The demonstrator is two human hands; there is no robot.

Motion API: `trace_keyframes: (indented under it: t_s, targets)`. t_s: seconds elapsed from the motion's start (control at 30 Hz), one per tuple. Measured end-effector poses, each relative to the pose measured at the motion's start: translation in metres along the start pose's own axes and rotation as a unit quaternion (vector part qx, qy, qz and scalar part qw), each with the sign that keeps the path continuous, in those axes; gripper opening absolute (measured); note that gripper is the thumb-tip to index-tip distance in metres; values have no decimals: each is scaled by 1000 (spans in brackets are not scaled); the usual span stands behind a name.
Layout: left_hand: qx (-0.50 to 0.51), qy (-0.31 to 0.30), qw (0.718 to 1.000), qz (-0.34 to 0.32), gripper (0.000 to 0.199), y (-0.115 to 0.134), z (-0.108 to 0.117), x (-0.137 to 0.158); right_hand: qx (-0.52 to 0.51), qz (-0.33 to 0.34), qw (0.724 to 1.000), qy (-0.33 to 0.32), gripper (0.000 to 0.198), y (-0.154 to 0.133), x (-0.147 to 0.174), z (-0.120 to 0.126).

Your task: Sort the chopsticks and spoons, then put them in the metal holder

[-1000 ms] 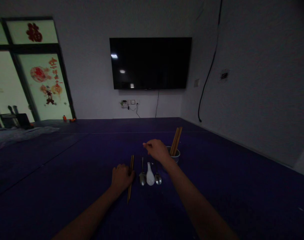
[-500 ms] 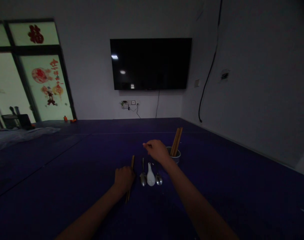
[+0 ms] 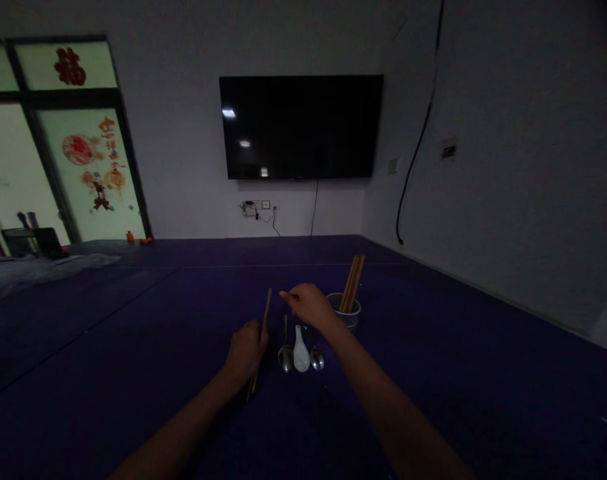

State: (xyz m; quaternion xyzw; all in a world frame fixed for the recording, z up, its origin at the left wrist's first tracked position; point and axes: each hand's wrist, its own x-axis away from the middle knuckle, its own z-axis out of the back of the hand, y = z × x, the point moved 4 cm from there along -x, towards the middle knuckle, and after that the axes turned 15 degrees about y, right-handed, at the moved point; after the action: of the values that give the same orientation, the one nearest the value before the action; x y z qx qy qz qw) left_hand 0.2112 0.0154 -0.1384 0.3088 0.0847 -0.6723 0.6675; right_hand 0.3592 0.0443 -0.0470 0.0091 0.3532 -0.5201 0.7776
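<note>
Right hand, just beyond the white spoon, looks curled, can't tell if it's pinching anything tbh. Sloppy move and it could clip the round, smooth grey cup beyond and right of that spoon. Left hand, left of the spoon, grips slim, wooden-looking chopsticks; loose hold, they'd splay. Shiny metal spoons flank the glossy white one.

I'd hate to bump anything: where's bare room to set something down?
The purple surface looks bare between the cup and the right-hand wall, and between the left hand and the plastic sheeting. It's crowded from the chopsticks across three spoons to the right hand.
</note>
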Motion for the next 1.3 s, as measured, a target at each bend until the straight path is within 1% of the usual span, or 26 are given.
trace_keyframes:
  t_s: [0.07,0.13,0.23,0.33,0.43,0.5,0.57,0.63,0.67,0.8,0.87,0.93,1.0,1.1,1.17,1.3]
  targets:
    - [53,54,997,-26,28,5,5,2,-42,-4,999,-33,48,-2,2,-7]
    - [99,102,988,-63,27,10,8,6,-92,-15,993,-73,53,-4,5,-15]
    - [146,157,971,-109,27,15,11,10,-162,-33,980,-114,50,-8,8,-26]
    - [178,193,957,-125,27,14,12,12,-206,-60,969,-123,40,-12,10,-33]
    - [199,211,948,-132,29,10,14,15,-241,-99,959,-111,31,-16,9,-34]
    - [206,215,942,-154,32,8,17,19,-256,-114,958,-69,27,-16,5,-26]
    - [208,210,938,-183,36,8,17,22,-255,-103,961,18,28,-13,0,-7]
    - [203,191,940,-195,38,6,15,23,-246,-74,957,133,32,-6,-5,20]
    - [199,180,944,-189,39,6,12,22,-246,-71,948,187,34,0,-7,36]
    - [198,160,956,-144,41,2,1,15,-182,-87,912,357,43,33,-5,98]
    - [206,156,957,-135,40,1,-3,12,-130,-93,899,407,43,50,0,122]
    - [204,153,958,-134,39,1,-5,11,-77,-104,893,430,43,67,4,137]
    - [195,152,959,-138,39,1,-6,12,-38,-108,893,435,45,84,6,143]
    - [180,144,962,-148,39,1,-6,12,1,-108,904,413,43,104,6,139]
    - [174,138,963,-152,39,1,-6,12,19,-124,918,377,41,116,4,131]
    - [175,141,962,-155,39,1,-5,13,36,-170,944,281,36,133,0,116]
